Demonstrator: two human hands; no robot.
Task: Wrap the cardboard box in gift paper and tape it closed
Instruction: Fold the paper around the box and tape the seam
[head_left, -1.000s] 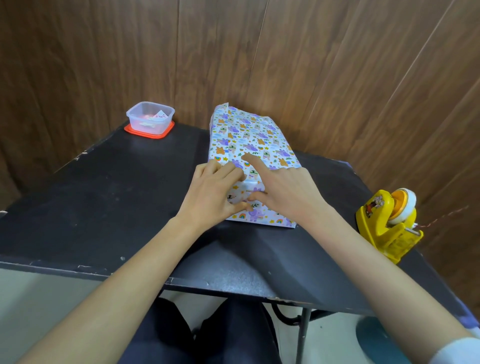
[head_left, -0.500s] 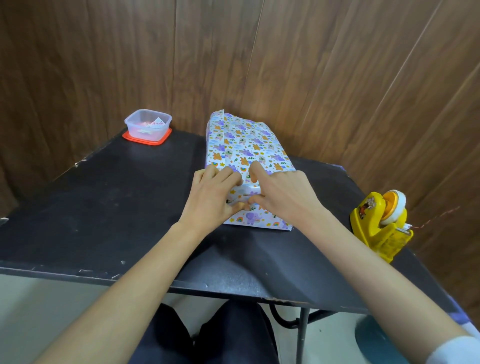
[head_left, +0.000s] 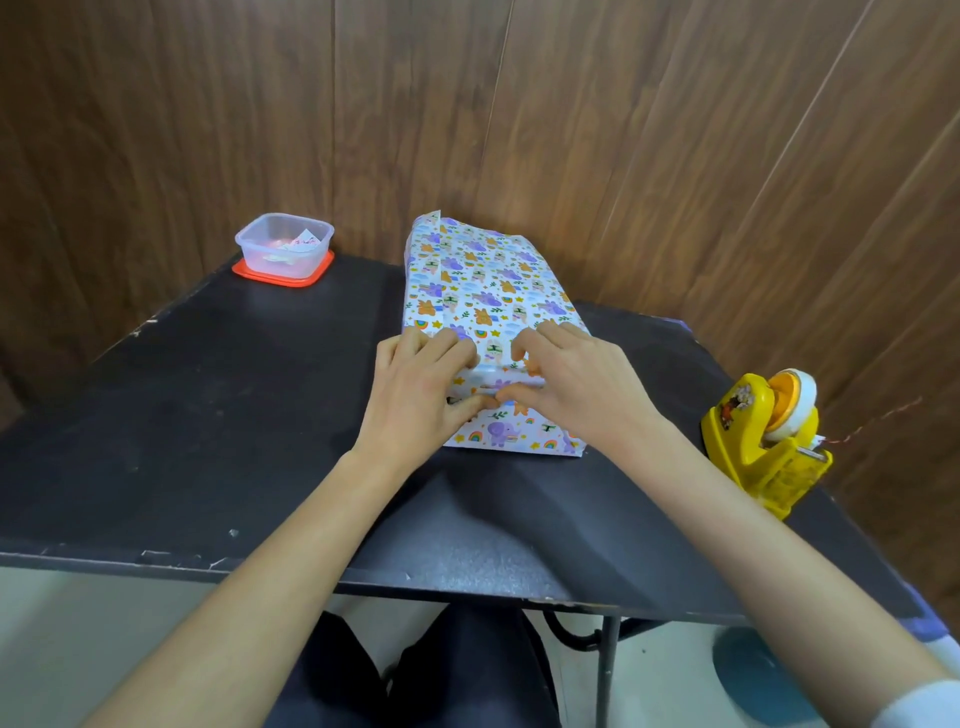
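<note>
The box wrapped in white gift paper with purple and orange animals (head_left: 483, 280) lies lengthwise on the black table (head_left: 208, 415), its far end near the wooden wall. My left hand (head_left: 415, 395) and my right hand (head_left: 582, 384) both hold its near end. Their fingers curl over the top edge, and the two thumbs meet on the folded paper of the near face (head_left: 506, 431). A raised paper edge runs along the top left side of the box. The cardboard itself is hidden under the paper.
A yellow tape dispenser (head_left: 758, 441) stands at the table's right edge. A clear plastic container on an orange lid (head_left: 283, 247) sits at the far left corner. Wooden wall panels close in behind. My legs show below the table's front edge.
My right index finger, stretched out over the box top a second ago, has drawn back and curled at the near edge. Both thumbs stay pressed together on the near face.
</note>
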